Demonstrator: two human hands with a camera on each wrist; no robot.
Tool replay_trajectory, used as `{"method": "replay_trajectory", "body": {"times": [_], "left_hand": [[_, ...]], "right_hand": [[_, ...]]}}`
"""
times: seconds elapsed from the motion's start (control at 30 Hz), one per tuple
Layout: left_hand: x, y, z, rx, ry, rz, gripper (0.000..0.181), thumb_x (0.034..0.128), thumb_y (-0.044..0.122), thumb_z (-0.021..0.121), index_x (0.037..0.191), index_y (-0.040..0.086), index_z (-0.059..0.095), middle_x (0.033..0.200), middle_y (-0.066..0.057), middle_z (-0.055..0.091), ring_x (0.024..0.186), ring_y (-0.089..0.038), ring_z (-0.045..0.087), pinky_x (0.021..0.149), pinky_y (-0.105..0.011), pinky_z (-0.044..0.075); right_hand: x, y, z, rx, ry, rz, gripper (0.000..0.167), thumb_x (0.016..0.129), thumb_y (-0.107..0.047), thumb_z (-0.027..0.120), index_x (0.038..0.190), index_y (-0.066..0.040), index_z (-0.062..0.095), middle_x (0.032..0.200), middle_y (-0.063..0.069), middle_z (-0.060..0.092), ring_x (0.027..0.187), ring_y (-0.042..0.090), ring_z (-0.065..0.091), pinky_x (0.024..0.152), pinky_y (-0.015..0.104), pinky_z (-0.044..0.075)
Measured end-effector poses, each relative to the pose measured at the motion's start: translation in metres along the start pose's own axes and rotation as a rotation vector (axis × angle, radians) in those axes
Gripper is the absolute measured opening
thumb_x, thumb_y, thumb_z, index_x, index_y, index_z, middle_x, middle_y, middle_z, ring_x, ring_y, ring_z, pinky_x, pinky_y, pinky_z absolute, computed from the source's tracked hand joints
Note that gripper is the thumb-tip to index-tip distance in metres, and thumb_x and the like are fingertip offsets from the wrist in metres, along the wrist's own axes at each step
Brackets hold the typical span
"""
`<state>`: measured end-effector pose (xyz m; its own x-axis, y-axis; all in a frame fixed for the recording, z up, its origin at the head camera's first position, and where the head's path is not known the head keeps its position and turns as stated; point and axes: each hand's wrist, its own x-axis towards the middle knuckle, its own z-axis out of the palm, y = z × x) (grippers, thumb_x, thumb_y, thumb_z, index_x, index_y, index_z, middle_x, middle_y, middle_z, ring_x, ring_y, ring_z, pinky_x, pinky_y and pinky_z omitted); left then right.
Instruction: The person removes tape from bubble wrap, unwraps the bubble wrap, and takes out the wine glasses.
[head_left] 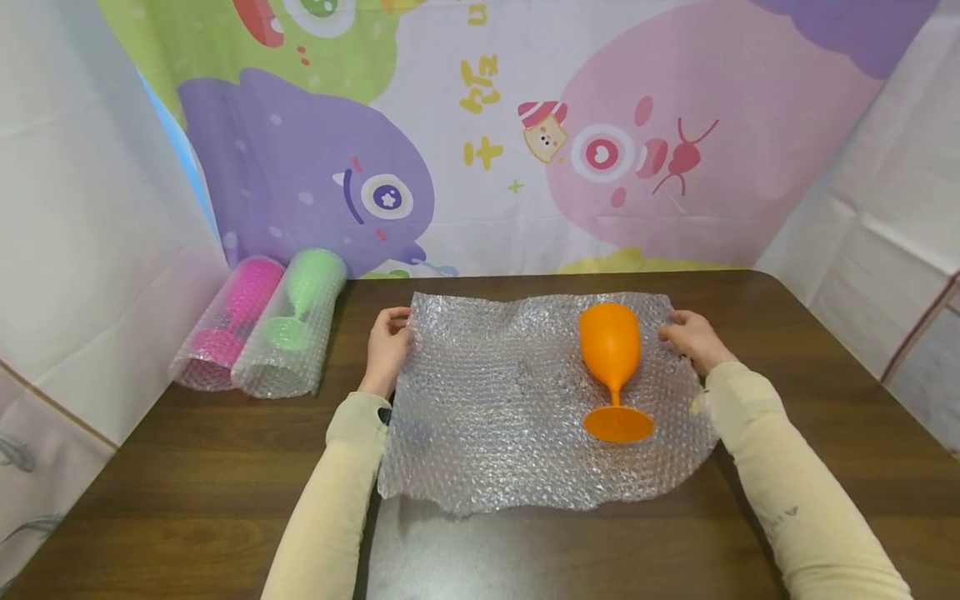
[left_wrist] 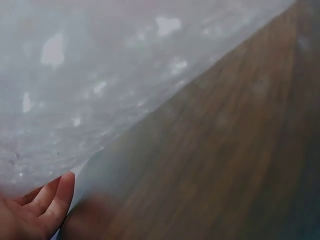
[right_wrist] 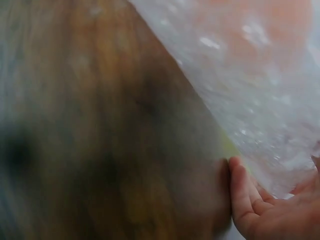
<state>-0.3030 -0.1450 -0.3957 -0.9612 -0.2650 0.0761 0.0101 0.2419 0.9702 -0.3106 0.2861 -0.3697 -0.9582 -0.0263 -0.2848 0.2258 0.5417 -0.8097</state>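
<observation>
A sheet of clear bubble wrap (head_left: 487,417) is spread in front of me, with an orange goblet (head_left: 609,346) lying on its right part, foot toward me. At the sheet's upper left edge, my left hand (head_left: 387,350) pinches the wrap. My right hand (head_left: 697,340) pinches the opposite edge, close to the goblet's bowl. In the left wrist view the bubble wrap (left_wrist: 90,90) slopes above the left fingers. The right wrist view shows the wrap (right_wrist: 270,115) over the right fingers, with the goblet a blurred orange patch through it.
Two goblets rolled in bubble wrap, one pink (head_left: 251,292) and one green (head_left: 306,283), lie side by side at the table's back left. The brown wooden table (head_left: 225,475) ends at a cartoon-printed cloth (head_left: 465,208) behind. White sheeting hangs at both sides.
</observation>
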Motion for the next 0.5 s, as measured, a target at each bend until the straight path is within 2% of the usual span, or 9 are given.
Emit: {"method": "replay_trajectory", "body": {"times": [0.17, 0.3, 0.43, 0.5], "left_hand": [[0.000, 0.001, 0.000, -0.010, 0.003, -0.053, 0.033, 0.0900, 0.005, 0.044, 0.122, 0.005, 0.053, 0.108, -0.013, 0.052, 0.090, -0.019, 0.047, 0.073, -0.026, 0.039], [0.000, 0.001, -0.002, -0.004, -0.020, -0.085, 0.036, 0.0901, 0.007, 0.043, 0.125, 0.003, 0.052, 0.116, -0.015, 0.053, 0.096, -0.021, 0.048, 0.080, -0.029, 0.041], [0.001, 0.001, -0.005, 0.001, -0.062, -0.127, 0.038, 0.0897, 0.007, 0.044, 0.127, 0.000, 0.050, 0.125, -0.018, 0.051, 0.101, -0.023, 0.049, 0.085, -0.033, 0.041], [0.001, 0.001, -0.006, 0.008, -0.081, -0.145, 0.039, 0.0894, 0.007, 0.044, 0.127, -0.001, 0.049, 0.128, -0.018, 0.050, 0.103, -0.023, 0.049, 0.086, -0.033, 0.041]], "right_hand": [[0.000, 0.001, -0.006, -0.069, -0.053, -0.035, 0.065, 0.088, -0.014, 0.043, 0.141, 0.009, 0.013, 0.143, 0.033, 0.017, 0.124, 0.046, 0.031, 0.099, 0.054, 0.032], [0.001, 0.002, -0.012, -0.145, -0.094, -0.061, 0.063, 0.088, -0.013, 0.045, 0.138, 0.011, 0.017, 0.141, 0.033, 0.019, 0.122, 0.044, 0.032, 0.097, 0.053, 0.034], [-0.001, 0.004, -0.018, -0.212, -0.127, -0.066, 0.061, 0.087, -0.013, 0.049, 0.137, 0.012, 0.023, 0.140, 0.034, 0.021, 0.108, 0.037, 0.042, 0.085, 0.040, 0.045], [-0.001, 0.005, -0.020, -0.238, -0.146, -0.062, 0.060, 0.087, -0.013, 0.050, 0.136, 0.011, 0.025, 0.139, 0.034, 0.022, 0.097, 0.031, 0.045, 0.077, 0.033, 0.046]]}}
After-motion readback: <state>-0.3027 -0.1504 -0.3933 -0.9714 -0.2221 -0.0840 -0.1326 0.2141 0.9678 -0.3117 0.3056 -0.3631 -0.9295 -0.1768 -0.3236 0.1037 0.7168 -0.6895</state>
